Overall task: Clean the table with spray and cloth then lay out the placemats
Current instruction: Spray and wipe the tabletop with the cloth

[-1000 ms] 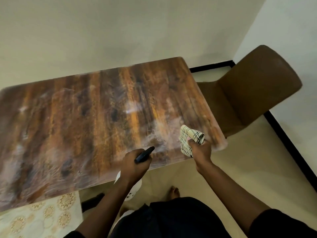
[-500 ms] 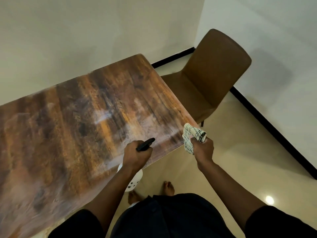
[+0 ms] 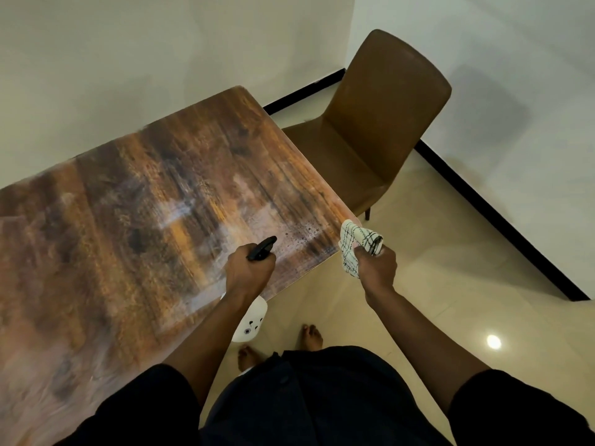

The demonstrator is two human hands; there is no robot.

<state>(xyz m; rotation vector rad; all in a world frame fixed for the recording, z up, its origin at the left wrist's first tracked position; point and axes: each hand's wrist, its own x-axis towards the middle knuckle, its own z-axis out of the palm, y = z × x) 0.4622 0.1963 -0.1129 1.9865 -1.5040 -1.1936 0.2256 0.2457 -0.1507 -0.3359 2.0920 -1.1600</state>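
Note:
The wood-grain table (image 3: pixel 135 220) fills the left of the head view, with fine dark droplets near its right front corner. My left hand (image 3: pixel 248 272) grips a spray bottle (image 3: pixel 251 320): its black nozzle points over the table's front edge and its white body hangs below the hand. My right hand (image 3: pixel 376 265) is just off the table's right corner and holds a bunched white cloth with black checks (image 3: pixel 357 243) above the floor. No placemats show in this view.
A brown padded chair (image 3: pixel 376 123) stands at the table's right end, close to the corner of the white walls. Beige tiled floor (image 3: pixel 450 300) lies to the right, edged by a black skirting. My bare feet are beside the table's front edge.
My view has swung right, so the patterned placemat at the lower left has left the frame. My right hand with the cloth has moved off the table's corner. Fresh droplets show by the nozzle.

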